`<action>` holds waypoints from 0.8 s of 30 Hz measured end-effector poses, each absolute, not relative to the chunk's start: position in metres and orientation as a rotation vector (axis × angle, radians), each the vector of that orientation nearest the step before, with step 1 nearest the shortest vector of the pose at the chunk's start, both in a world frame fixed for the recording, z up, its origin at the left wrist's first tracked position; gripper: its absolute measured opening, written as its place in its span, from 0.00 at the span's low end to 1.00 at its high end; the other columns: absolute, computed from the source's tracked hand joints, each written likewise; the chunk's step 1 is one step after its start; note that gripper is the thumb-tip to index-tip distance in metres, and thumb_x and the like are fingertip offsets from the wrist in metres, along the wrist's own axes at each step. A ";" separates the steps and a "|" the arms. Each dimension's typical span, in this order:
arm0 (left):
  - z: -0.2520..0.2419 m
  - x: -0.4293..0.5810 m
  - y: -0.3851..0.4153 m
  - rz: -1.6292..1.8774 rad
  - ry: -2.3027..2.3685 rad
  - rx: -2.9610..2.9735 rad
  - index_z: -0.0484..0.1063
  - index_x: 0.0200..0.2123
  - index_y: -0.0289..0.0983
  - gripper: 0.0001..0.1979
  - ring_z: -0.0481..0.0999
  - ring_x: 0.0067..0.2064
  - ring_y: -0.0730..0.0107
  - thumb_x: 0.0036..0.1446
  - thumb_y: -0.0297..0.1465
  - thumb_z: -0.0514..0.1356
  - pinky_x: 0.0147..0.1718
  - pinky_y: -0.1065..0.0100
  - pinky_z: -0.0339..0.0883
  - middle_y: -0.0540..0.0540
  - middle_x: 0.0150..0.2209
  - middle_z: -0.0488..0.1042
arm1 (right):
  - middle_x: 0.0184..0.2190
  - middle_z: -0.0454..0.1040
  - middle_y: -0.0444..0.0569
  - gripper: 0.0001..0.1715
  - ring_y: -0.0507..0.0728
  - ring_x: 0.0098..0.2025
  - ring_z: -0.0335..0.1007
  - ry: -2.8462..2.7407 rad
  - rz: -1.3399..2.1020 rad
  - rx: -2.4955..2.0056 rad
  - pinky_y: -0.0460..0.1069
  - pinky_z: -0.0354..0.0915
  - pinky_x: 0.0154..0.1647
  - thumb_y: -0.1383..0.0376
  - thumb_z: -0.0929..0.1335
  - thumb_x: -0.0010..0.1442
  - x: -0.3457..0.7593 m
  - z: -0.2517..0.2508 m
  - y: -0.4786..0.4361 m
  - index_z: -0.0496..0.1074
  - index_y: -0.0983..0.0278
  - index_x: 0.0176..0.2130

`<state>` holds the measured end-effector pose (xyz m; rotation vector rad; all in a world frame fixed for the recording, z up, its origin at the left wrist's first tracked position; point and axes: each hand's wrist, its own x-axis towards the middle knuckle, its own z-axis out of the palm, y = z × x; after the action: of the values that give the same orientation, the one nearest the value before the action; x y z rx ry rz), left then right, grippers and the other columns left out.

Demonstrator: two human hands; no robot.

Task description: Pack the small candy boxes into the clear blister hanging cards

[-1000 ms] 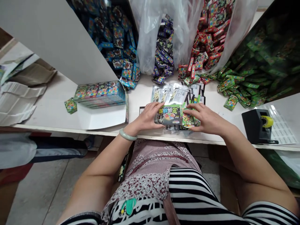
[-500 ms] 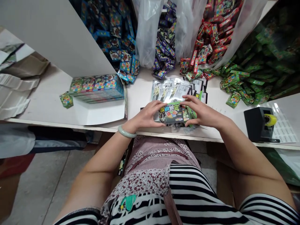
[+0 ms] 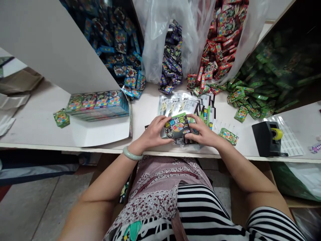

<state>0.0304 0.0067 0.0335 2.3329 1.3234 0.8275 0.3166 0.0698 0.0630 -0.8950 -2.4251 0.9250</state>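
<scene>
A printed dark pouch (image 3: pixel 176 127) with green lettering is held over the front edge of the white table (image 3: pixel 37 124). My left hand (image 3: pixel 153 131) grips its left side, a pale green bangle on the wrist. My right hand (image 3: pixel 202 132) grips its right side. Behind the pouch lies a fanned stack of clear and printed bags (image 3: pixel 187 104). One small green packet (image 3: pixel 228 136) lies loose on the table just right of my right hand.
Heaps of small packets lie at the back: blue (image 3: pixel 120 50), purple (image 3: pixel 172 63), red (image 3: pixel 220 40), green (image 3: pixel 260 80). A flat display box of packets (image 3: pixel 97 103) rests at left, with a lone green packet (image 3: pixel 61 117) beside it. A black tape dispenser (image 3: pixel 267 139) stands at right.
Both hands stay on the pouch and have closed in around it. A small green packet now lies on the table right of my right hand. The view has shifted slightly.
</scene>
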 end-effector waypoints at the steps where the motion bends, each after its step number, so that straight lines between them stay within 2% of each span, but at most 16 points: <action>1: 0.033 0.029 0.006 0.828 1.335 2.321 0.54 0.69 0.41 0.45 0.67 0.60 0.48 0.53 0.47 0.69 0.60 0.46 0.67 0.35 0.58 0.64 | 0.61 0.66 0.55 0.19 0.66 0.65 0.61 -2.354 0.961 -0.914 0.66 0.59 0.66 0.48 0.69 0.62 0.315 0.061 0.082 0.77 0.58 0.43; 4: 0.034 0.024 0.004 0.846 1.392 2.290 0.54 0.69 0.42 0.45 0.68 0.60 0.49 0.54 0.48 0.68 0.60 0.46 0.67 0.36 0.58 0.64 | 0.46 0.76 0.54 0.19 0.63 0.52 0.72 -1.988 0.803 -1.207 0.64 0.66 0.58 0.49 0.64 0.66 0.311 0.058 0.146 0.75 0.60 0.42; 5: 0.035 0.023 0.003 0.847 1.405 2.292 0.54 0.69 0.42 0.45 0.68 0.60 0.49 0.54 0.48 0.68 0.60 0.46 0.67 0.36 0.58 0.64 | 0.46 0.75 0.55 0.19 0.64 0.51 0.71 -1.886 0.671 -1.344 0.63 0.66 0.58 0.50 0.66 0.64 0.310 0.058 0.172 0.73 0.61 0.43; 7: 0.037 0.023 0.002 0.841 1.409 2.312 0.53 0.69 0.43 0.45 0.68 0.59 0.48 0.54 0.47 0.68 0.59 0.46 0.68 0.36 0.58 0.64 | 0.52 0.73 0.60 0.26 0.67 0.55 0.70 -1.808 0.517 -1.557 0.64 0.64 0.60 0.52 0.72 0.57 0.306 0.059 0.220 0.70 0.64 0.49; 9: 0.040 0.024 0.001 0.843 1.415 2.333 0.52 0.70 0.43 0.45 0.68 0.59 0.48 0.55 0.47 0.68 0.59 0.46 0.68 0.36 0.58 0.64 | 0.52 0.73 0.61 0.31 0.68 0.56 0.69 -1.749 0.556 -1.704 0.65 0.62 0.61 0.57 0.76 0.50 0.302 0.059 0.253 0.69 0.66 0.50; 12: 0.042 0.021 -0.001 0.863 1.461 2.342 0.51 0.70 0.43 0.45 0.68 0.59 0.48 0.55 0.47 0.67 0.59 0.46 0.68 0.36 0.58 0.64 | 0.42 0.77 0.55 0.21 0.65 0.50 0.73 -1.533 0.875 -1.725 0.61 0.67 0.56 0.65 0.75 0.47 0.303 0.059 0.265 0.72 0.66 0.42; 14: 0.042 0.017 -0.002 0.867 1.496 2.338 0.52 0.70 0.43 0.45 0.68 0.59 0.48 0.56 0.46 0.67 0.59 0.46 0.68 0.36 0.57 0.64 | 0.35 0.77 0.51 0.13 0.61 0.41 0.75 -1.431 1.044 -1.675 0.56 0.72 0.47 0.67 0.72 0.48 0.312 0.056 0.255 0.72 0.65 0.37; 16: 0.041 0.012 -0.002 0.874 1.505 2.338 0.52 0.70 0.43 0.45 0.69 0.58 0.48 0.55 0.47 0.67 0.58 0.47 0.68 0.36 0.57 0.65 | 0.31 0.76 0.47 0.11 0.55 0.33 0.74 -1.411 1.134 -1.645 0.51 0.72 0.38 0.67 0.71 0.50 0.324 0.054 0.236 0.73 0.65 0.36; 18: 0.039 0.010 0.000 0.884 1.489 2.337 0.52 0.70 0.43 0.45 0.69 0.58 0.49 0.55 0.47 0.67 0.58 0.47 0.68 0.36 0.57 0.65 | 0.30 0.75 0.44 0.16 0.51 0.29 0.73 -1.351 1.282 -1.562 0.47 0.70 0.33 0.67 0.71 0.47 0.336 0.053 0.215 0.73 0.64 0.39; 21: 0.035 0.012 0.001 0.865 1.471 2.336 0.52 0.70 0.43 0.45 0.69 0.58 0.49 0.55 0.48 0.67 0.59 0.47 0.69 0.37 0.57 0.64 | 0.31 0.74 0.40 0.34 0.50 0.30 0.73 -1.256 1.512 -1.353 0.45 0.67 0.29 0.67 0.74 0.41 0.345 0.054 0.187 0.70 0.59 0.50; 24: 0.032 0.013 -0.002 0.822 1.481 2.334 0.53 0.70 0.43 0.45 0.68 0.59 0.48 0.55 0.49 0.67 0.59 0.47 0.68 0.37 0.58 0.64 | 0.31 0.72 0.37 0.51 0.52 0.31 0.73 -1.325 1.575 -1.234 0.46 0.66 0.28 0.65 0.76 0.40 0.349 0.053 0.168 0.62 0.51 0.62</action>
<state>0.0131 -0.0019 0.0323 2.3343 1.4812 0.8218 0.3485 0.1678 0.0531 -1.2335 -1.3248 1.5750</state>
